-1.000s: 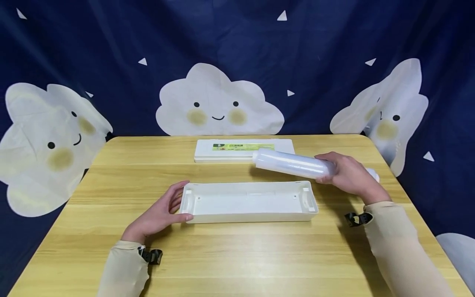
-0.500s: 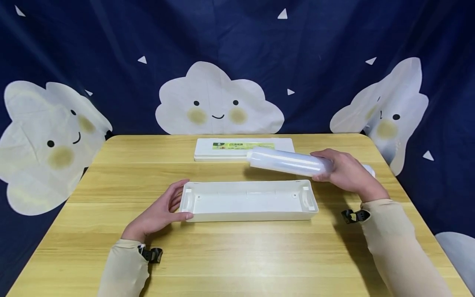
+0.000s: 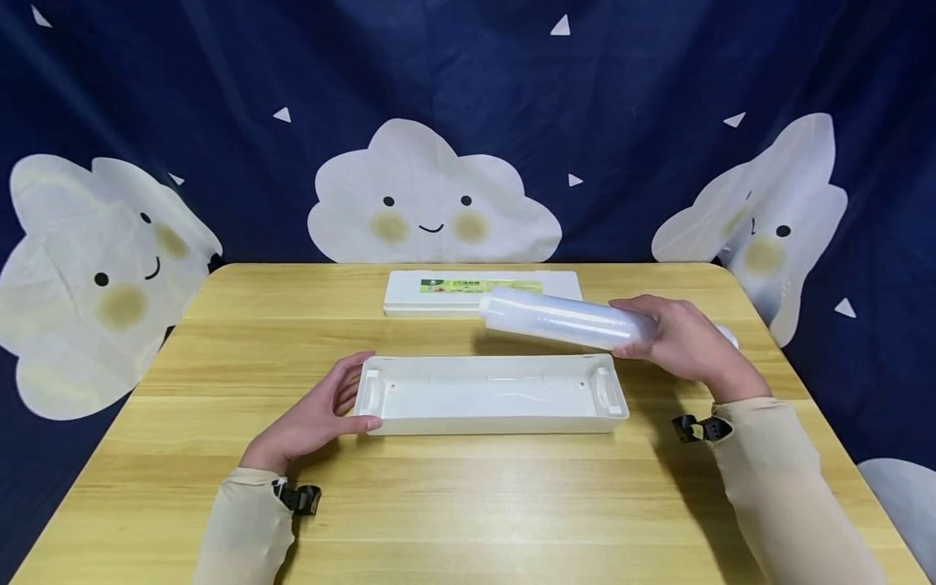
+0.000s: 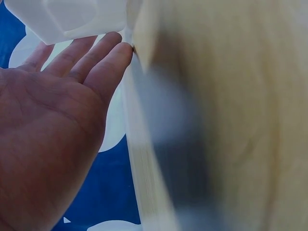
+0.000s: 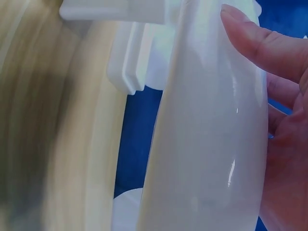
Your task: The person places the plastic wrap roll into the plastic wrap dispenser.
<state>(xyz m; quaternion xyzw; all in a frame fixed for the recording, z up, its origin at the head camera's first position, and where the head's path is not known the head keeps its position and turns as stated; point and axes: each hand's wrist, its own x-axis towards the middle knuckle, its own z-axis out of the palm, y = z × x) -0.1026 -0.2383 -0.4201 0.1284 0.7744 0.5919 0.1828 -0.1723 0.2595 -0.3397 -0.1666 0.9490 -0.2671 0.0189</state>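
Observation:
In the head view my right hand (image 3: 676, 337) grips a roll of cling film (image 3: 563, 315) near its right end, above the table and slightly tilted. The right wrist view shows the thumb lying along the roll (image 5: 211, 120), with fingers behind it. My left hand (image 3: 314, 418) holds the left end of a long, white, open-topped box (image 3: 490, 425), thumb at the front wall and fingers at the back corner. No contents show inside this box, apart from a bracket at each end. In the left wrist view, several fingers of the left hand (image 4: 53, 125) reach against the box's end (image 4: 72, 19).
A flat white case (image 3: 409, 301) with a green label lies at the back of the wooden table (image 3: 468, 504), partly behind the roll. A dark blue curtain (image 3: 241, 65) with cloud prints hangs beyond the table's far edge.
The right hand has carried the cling film roll slightly to the left, mostly in the first half second. The left hand and the box have stayed in place.

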